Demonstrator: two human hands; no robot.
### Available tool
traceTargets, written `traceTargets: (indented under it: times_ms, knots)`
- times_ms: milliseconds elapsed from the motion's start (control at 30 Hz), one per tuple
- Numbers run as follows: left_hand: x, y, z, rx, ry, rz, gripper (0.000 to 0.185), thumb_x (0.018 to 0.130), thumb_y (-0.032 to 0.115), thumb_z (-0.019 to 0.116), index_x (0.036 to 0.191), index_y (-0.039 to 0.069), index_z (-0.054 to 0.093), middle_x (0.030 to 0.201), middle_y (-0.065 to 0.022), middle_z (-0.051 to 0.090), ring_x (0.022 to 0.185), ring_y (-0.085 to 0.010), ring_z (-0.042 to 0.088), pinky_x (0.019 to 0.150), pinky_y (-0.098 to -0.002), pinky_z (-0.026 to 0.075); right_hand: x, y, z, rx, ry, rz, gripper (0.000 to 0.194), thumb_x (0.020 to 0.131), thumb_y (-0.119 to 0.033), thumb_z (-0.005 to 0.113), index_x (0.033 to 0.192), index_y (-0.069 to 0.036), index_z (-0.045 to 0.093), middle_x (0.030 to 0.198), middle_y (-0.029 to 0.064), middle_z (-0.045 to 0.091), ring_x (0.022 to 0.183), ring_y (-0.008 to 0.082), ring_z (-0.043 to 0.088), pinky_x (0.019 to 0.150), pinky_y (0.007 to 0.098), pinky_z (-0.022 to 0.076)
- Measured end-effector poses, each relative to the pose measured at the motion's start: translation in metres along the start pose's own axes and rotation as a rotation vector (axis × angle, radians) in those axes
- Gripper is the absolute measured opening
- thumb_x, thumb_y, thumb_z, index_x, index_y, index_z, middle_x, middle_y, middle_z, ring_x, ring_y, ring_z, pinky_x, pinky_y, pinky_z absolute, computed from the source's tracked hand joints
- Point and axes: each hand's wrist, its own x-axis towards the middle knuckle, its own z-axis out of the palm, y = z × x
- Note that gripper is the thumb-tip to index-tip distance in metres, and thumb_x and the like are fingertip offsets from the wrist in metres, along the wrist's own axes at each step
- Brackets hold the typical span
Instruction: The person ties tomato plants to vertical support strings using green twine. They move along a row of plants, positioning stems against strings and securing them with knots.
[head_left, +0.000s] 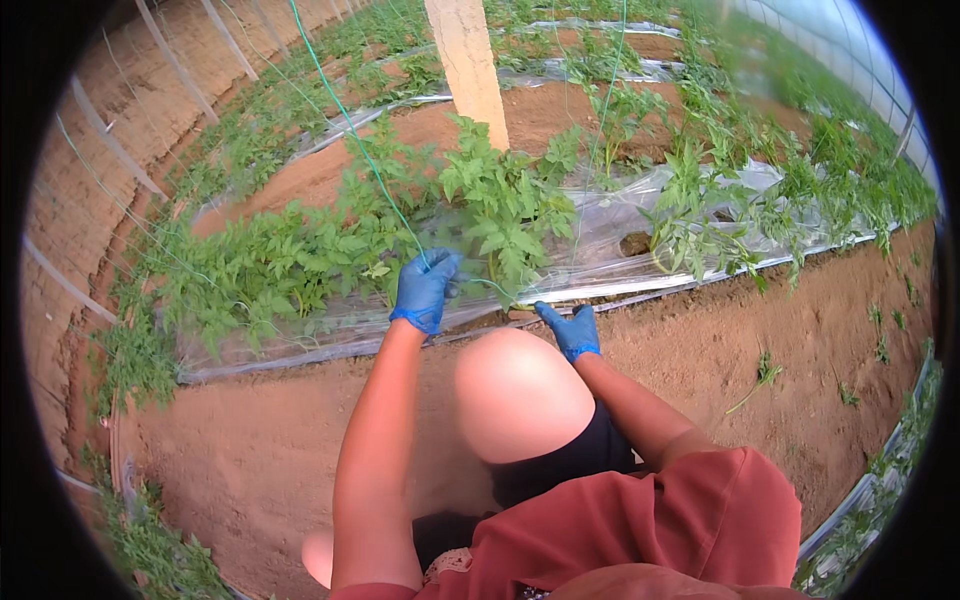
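Observation:
My left hand (427, 289), in a blue glove, is closed on a green twine (360, 142). The twine comes down from above into the fist, and a loose length runs on to the right, towards the foot of a leafy tomato plant (499, 202). My right hand (571, 330), gloved in blue too, is low beside the plant's base, at the edge of the clear plastic mulch film (615, 277). Its thumb and a finger are spread, and I see nothing held between them. Leaves and film partly hide the stem's foot.
My bare knee (525, 394) is between my forearms, close to the bed. A concrete post (469, 67) rises behind the plant. More twines (611, 82) hang over the rows. Bare soil (262, 435) forms the path, with a pulled sprig (761, 375) at right.

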Motion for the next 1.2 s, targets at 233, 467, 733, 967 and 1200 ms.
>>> traceTargets:
  times_ms: [233, 467, 733, 967, 1200]
  knots:
    - [-0.036, -0.046, -0.115, 0.044, 0.200, -0.242, 0.020, 0.090, 0.019, 0.058, 0.106, 0.007, 0.061, 0.081, -0.0097, 0.068, 0.048, -0.0096, 0.055, 0.042, -0.0197, 0.038, 0.092, -0.045, 0.005, 0.438, -0.348, -0.310, 0.035, 0.095, -0.030, 0.050, 0.109, 0.001, 0.059, 0.086, 0.0137, 0.067, 0.076, 0.0183, 0.065, 0.073, 0.0293, 0.0515]
    - [-0.136, -0.103, -0.433, -0.510, 0.973, -0.017, 0.017, 0.093, 0.023, 0.051, 0.100, 0.010, 0.060, 0.084, -0.0043, 0.068, 0.068, -0.0136, 0.063, 0.060, -0.0227, 0.052, 0.157, 0.028, -0.058, 0.747, -0.021, 0.112, 0.034, 0.095, -0.035, 0.043, 0.096, -0.005, 0.060, 0.070, 0.0098, 0.061, 0.045, 0.0120, 0.046, 0.043, 0.0263, 0.0403]
    - [-0.122, -0.157, -0.364, -0.455, 0.967, -0.606, 0.033, 0.088, 0.040, 0.059, 0.099, 0.009, 0.051, 0.103, -0.0074, 0.065, 0.081, -0.0221, 0.062, 0.055, -0.0307, 0.051, 0.117, 0.002, 0.075, 0.122, -0.625, 0.107, 0.020, 0.088, -0.023, 0.059, 0.095, -0.004, 0.064, 0.067, 0.0081, 0.064, 0.036, 0.0084, 0.040, 0.035, 0.0225, 0.0281]
    - [-0.033, -0.148, -0.129, -0.348, 0.248, -0.469, 0.020, 0.090, 0.017, 0.057, 0.109, 0.009, 0.059, 0.105, -0.0071, 0.066, 0.079, -0.0138, 0.064, 0.058, -0.0227, 0.049, 0.253, -0.007, 0.163, 0.420, -0.101, 0.104, 0.024, 0.080, -0.010, 0.068, 0.101, -0.009, 0.056, 0.067, 0.0057, 0.061, 0.043, 0.0123, 0.048, 0.036, 0.0249, 0.0331]
    - [0.005, -0.159, -0.053, -0.226, 0.113, -0.475, 0.017, 0.090, 0.014, 0.058, 0.106, 0.009, 0.060, 0.097, -0.0016, 0.065, 0.077, -0.0096, 0.059, 0.063, -0.0207, 0.044, 0.276, -0.008, 0.158, 0.321, 0.029, -0.004, 0.020, 0.080, -0.014, 0.071, 0.096, -0.007, 0.062, 0.079, 0.0035, 0.064, 0.048, 0.0139, 0.054, 0.039, 0.0240, 0.0366]
